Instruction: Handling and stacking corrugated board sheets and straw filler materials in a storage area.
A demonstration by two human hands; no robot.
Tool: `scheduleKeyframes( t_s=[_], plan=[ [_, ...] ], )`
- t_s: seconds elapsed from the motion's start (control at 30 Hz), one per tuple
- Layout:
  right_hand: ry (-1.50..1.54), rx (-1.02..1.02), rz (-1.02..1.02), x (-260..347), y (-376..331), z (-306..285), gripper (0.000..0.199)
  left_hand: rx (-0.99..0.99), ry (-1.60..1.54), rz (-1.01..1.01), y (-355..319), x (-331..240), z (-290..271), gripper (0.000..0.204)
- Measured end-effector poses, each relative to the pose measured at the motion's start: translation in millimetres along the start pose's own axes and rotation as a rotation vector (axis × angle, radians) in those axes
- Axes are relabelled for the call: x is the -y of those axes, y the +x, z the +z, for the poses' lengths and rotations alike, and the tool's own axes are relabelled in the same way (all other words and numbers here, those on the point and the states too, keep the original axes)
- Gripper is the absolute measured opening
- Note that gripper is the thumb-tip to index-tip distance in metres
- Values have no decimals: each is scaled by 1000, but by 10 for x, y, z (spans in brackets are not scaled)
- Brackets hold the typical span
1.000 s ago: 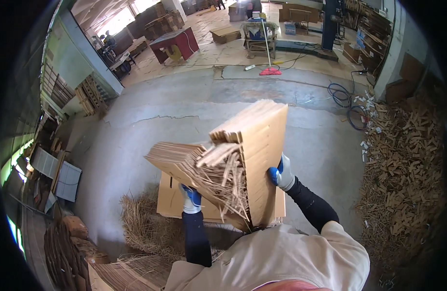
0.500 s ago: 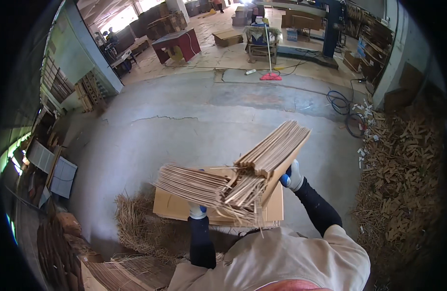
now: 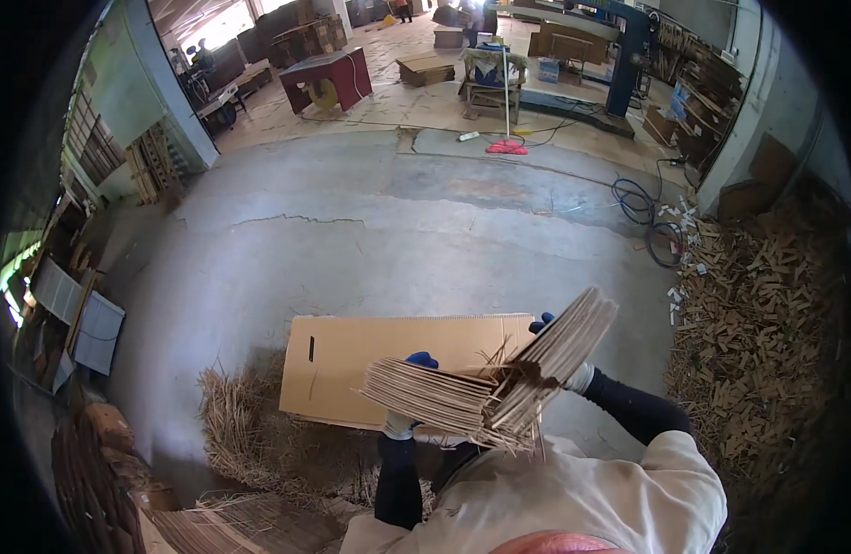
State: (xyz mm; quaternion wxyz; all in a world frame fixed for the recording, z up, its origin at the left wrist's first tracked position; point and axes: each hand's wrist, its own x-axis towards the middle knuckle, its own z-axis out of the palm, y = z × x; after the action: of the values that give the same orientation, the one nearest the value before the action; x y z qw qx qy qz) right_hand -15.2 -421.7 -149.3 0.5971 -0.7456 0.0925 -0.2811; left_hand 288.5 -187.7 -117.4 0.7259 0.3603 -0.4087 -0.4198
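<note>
A thick stack of corrugated cardboard sheets [image 3: 435, 390] is held up close to my body, its many edges facing up. It forms a V, with a left part lying low and a right part tilted upward. Torn strips stick out where the parts meet. My left hand [image 3: 401, 424], in a white glove with blue fingers, is closed round the left part. My right hand [image 3: 581, 379], gloved alike, grips the right part from its outer side; most of its fingers are hidden. Beneath lies a flat brown cardboard sheet [image 3: 352, 337] with a dark slot at its left.
A heap of thin cardboard strips [image 3: 245, 425] lies left of the flat sheet. Scrap pieces [image 3: 749, 342] cover the floor at right. A blue hose [image 3: 640, 198] is coiled ahead of them. Farther off stand a pink-headed mop [image 3: 507, 146] and a red machine table [image 3: 329, 81].
Both hands have brought the cardboard stack lower, nearer my body and to the right. More of the flat sheet beneath now shows.
</note>
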Motion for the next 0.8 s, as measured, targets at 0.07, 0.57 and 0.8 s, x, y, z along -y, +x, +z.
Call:
scheduleKeyframes(
  t_s=[0.07, 0.57, 0.8],
  plan=[
    [197, -60, 42, 117, 69, 313, 94, -10, 27, 9, -38, -156, 1, 72],
    [419, 82, 310, -249, -115, 121, 80, 195, 1114, 332, -259, -9, -314, 51],
    [181, -180, 3, 925, 920, 120, 87, -94, 215, 148, 742, -568, -153, 29]
  ],
)
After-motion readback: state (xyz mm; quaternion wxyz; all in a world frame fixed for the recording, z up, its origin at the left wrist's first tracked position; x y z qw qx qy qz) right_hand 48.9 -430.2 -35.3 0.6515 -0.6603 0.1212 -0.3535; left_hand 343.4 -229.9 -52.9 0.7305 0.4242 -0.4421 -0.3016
